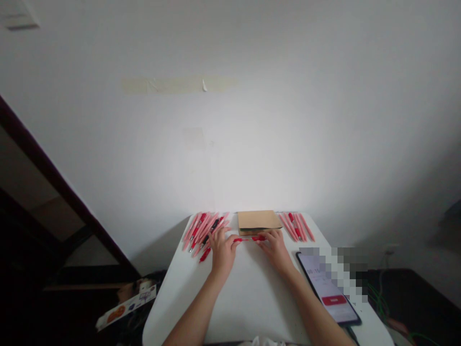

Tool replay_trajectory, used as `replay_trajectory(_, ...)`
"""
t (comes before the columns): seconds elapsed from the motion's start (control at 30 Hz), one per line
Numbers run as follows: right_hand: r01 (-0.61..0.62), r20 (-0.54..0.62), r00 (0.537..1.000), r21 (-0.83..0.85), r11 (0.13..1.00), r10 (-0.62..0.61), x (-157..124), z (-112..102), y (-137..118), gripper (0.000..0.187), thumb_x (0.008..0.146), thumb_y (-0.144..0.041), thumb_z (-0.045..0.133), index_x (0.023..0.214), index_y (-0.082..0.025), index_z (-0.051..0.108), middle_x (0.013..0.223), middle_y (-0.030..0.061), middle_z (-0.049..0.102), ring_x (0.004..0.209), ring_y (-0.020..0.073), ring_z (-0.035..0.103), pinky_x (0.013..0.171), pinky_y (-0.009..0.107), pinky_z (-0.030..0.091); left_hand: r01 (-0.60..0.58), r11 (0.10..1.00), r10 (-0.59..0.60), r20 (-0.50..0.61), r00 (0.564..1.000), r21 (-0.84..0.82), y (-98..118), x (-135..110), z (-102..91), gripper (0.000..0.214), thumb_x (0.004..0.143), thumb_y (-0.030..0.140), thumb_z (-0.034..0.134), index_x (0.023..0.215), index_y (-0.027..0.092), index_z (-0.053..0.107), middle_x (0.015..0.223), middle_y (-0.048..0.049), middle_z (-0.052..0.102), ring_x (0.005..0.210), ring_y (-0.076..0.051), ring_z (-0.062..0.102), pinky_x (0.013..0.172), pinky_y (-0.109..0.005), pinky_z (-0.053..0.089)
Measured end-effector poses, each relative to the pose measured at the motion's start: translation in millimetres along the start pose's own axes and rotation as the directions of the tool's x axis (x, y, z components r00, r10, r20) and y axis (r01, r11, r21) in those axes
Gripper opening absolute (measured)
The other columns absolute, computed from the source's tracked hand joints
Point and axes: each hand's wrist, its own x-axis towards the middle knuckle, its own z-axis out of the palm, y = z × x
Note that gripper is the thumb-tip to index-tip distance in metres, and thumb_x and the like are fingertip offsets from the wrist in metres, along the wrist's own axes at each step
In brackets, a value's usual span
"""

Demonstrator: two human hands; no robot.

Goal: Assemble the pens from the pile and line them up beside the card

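My left hand (pixel 223 247) pinches a thin red pen piece (pixel 237 240) between thumb and finger. Opposite it, my right hand (pixel 274 247) grips a thicker red pen piece (pixel 258 238). The two pieces lie in one line just in front of the notebook, with a thin stretch between them; I cannot tell whether they are joined. Close beside my left hand is a pile of pens (pixel 201 230), mostly pink with some red and black ones. To the right of my right hand lies a row of pink pens (pixel 304 228) with a red pen (pixel 294 226) among them.
A brown-covered notebook (pixel 259 219) lies at the table's back edge, against the wall. On the right of the white table (pixel 248 302) rests a phone (pixel 326 288) with a timer on its screen. A box (pixel 126 307) stands low at the left, and green cables (pixel 378 298) hang at the right.
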Motion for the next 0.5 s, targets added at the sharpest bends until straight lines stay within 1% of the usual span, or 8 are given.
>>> replay_trajectory(0.1, 0.021, -0.036, 0.999, 0.003, 1.0, -0.021, -0.2, 1.1, 1.9, 0.019, 0.087, -0.028, 0.067, 0.105, -0.025, 0.072, 0.103, 0.0087, 0.066, 0.106, 0.0282, 0.054, 0.096, 0.046, 0.045, -0.004, 1.0, 0.004, -0.012, 1.0, -0.003, -1.3, -0.3, 1.1, 0.009, 0.081, 0.019, 0.071, 0.085, 0.027, 0.075, 0.117, -0.0068, 0.062, 0.121, -0.03, 0.051, 0.109, -0.06, 0.03)
replay_trajectory(0.23, 0.018, -0.049, 0.999, 0.014, 1.0, -0.017, 0.8, 2.0, 3.2, 0.014, 0.088, -0.025, 0.064, 0.099, -0.024, 0.072, 0.102, 0.0087, 0.066, 0.105, 0.0278, 0.054, 0.095, 0.045, 0.045, -0.018, 1.0, 0.018, -0.027, 0.999, -0.001, -2.4, -0.5, 2.9, 0.007, 0.082, 0.021, 0.071, 0.086, 0.027, 0.075, 0.117, -0.0071, 0.062, 0.121, -0.029, 0.051, 0.109, -0.059, 0.03)
replay_trajectory(0.33, -0.01, -0.02, 1.0, 0.01, 1.0, 0.01, 1.1, 1.3, 2.5, 0.014, 0.091, -0.03, 0.061, 0.095, -0.024, 0.073, 0.098, 0.0089, 0.066, 0.103, 0.0281, 0.053, 0.094, 0.046, 0.045, -0.019, 1.0, 0.019, -0.028, 0.999, 0.001, -2.5, -0.3, 3.2, 0.008, 0.081, 0.02, 0.071, 0.086, 0.027, 0.075, 0.116, -0.007, 0.062, 0.12, -0.029, 0.051, 0.109, -0.059, 0.031)
replay_trajectory(0.5, -0.051, 0.021, 0.998, 0.015, 0.999, 0.05, -0.1, -0.3, 0.4, 0.026, 0.095, -0.042, 0.054, 0.092, -0.026, 0.075, 0.098, 0.0091, 0.064, 0.104, 0.0286, 0.052, 0.096, 0.047, 0.044, -0.029, 0.999, 0.029, -0.051, 0.998, -0.012, -1.0, 0.3, 0.5, 0.01, 0.081, 0.019, 0.071, 0.087, 0.026, 0.075, 0.116, -0.0074, 0.063, 0.119, -0.03, 0.052, 0.108, -0.058, 0.032)
